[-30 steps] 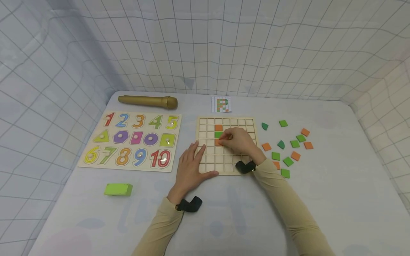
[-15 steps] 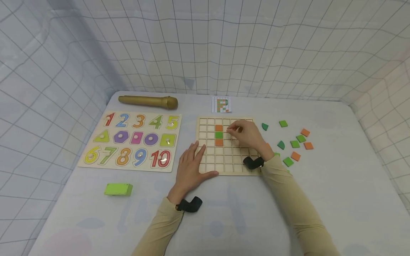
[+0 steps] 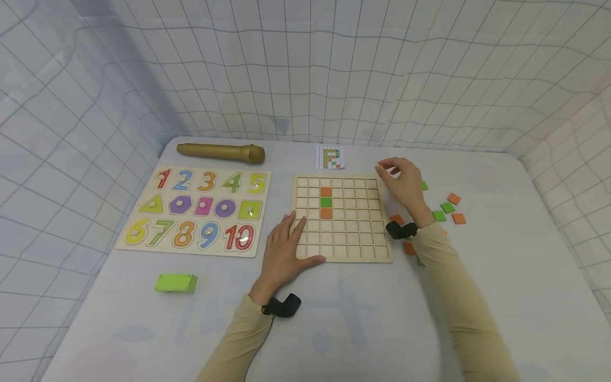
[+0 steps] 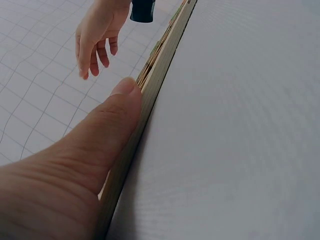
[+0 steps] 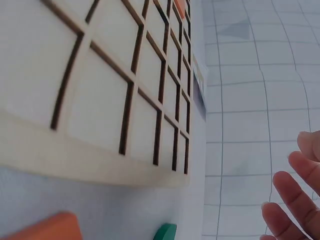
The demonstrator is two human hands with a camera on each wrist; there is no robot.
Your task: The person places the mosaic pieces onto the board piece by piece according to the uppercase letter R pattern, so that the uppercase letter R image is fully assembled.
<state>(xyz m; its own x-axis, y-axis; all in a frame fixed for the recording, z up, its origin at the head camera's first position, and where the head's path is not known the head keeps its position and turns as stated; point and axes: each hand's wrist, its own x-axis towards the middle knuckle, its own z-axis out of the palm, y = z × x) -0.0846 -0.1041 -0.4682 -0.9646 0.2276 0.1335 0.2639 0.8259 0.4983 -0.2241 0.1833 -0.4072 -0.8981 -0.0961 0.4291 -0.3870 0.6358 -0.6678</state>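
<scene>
A wooden grid board [image 3: 353, 239] lies in the middle of the table. One green tile [image 3: 326, 202] sits in its third column, between an orange tile [image 3: 325, 191] above and another orange tile [image 3: 326, 213] below. My left hand [image 3: 285, 252] rests spread on the board's lower left corner; in the left wrist view its thumb [image 4: 115, 117] lies along the board's edge. Past the board's upper right corner, my right hand [image 3: 403, 183] is raised off the table. Its fingers [image 5: 295, 197] are loosely bent and hold nothing in the right wrist view.
Loose orange and green tiles [image 3: 439, 215] lie right of the board, some hidden under the right arm. A pattern card [image 3: 329, 157] lies behind it. To the left are a number puzzle [image 3: 191, 209], a gold microphone [image 3: 219, 152] and a green block [image 3: 176, 283].
My right hand has left the lower orange tile in the grid and moved right and away, past the board's upper right corner. The left hand has stayed in place.
</scene>
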